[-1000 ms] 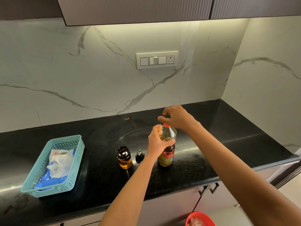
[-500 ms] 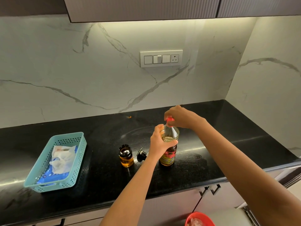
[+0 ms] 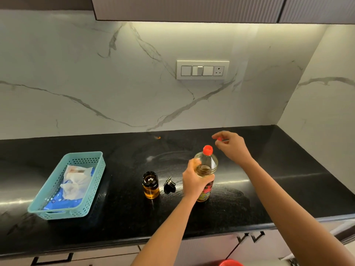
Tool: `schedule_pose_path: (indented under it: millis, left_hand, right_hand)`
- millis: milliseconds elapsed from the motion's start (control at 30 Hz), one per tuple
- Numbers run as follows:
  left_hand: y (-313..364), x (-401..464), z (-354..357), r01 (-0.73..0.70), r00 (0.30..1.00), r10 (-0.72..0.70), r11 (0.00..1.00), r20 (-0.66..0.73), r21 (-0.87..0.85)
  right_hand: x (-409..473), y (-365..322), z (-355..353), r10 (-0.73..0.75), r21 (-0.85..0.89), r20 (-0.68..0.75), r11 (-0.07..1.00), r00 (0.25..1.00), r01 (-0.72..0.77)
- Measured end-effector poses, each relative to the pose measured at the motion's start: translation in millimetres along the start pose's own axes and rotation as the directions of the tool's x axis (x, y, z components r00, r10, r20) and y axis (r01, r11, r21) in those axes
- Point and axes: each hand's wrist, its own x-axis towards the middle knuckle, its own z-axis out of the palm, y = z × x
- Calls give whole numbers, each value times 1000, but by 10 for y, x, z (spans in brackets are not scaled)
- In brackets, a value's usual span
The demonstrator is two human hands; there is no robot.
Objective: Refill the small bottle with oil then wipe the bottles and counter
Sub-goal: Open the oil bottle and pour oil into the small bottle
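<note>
The large clear oil bottle (image 3: 206, 166), with a red top and a coloured label, stands upright on the black counter (image 3: 269, 198). My left hand (image 3: 194, 181) grips its body. My right hand (image 3: 231, 145) is raised behind and to the right of the bottle's neck, apart from it, and pinches a small red cap (image 3: 219, 139) in its fingertips. Left of the large bottle stands the small glass bottle (image 3: 150, 184), open, with amber oil in its lower part. Its black lid (image 3: 169, 184) lies tilted on the counter between the two bottles.
A teal perforated basket (image 3: 92, 191) at the left holds crumpled white tissues (image 3: 76, 179) and a blue packet. A small orange speck (image 3: 158, 137) lies by the marble wall. Oily smears streak the counter around the bottles. A red bowl rim (image 3: 230, 263) shows below the counter edge.
My right hand has come off the large bottle's top and moved up and right with a small red cap in its fingers. My left hand has kept its hold on the bottle.
</note>
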Motion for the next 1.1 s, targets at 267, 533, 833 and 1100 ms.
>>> schedule_pose_path:
  millis: [267, 533, 833, 1100]
  left_hand:
    - [-25, 14, -13, 218, 916, -306, 923, -259, -316]
    - [-168, -85, -130, 346, 825, -529, 752, -200, -561]
    - [-265, -136, -331, 464, 720, -693, 454, 25, -761]
    - [-307, -205, -387, 506, 672, -733, 355, 102, -786]
  right_hand:
    - [-49, 12, 150, 8, 5, 157, 1000, 988, -9]
    - [-18, -137, 420, -51, 36, 158, 998, 986, 46]
    - [-25, -151, 594, -21, 93, 177, 996, 984, 5]
    - [-31, -194, 619, -13, 86, 174, 996, 985, -2]
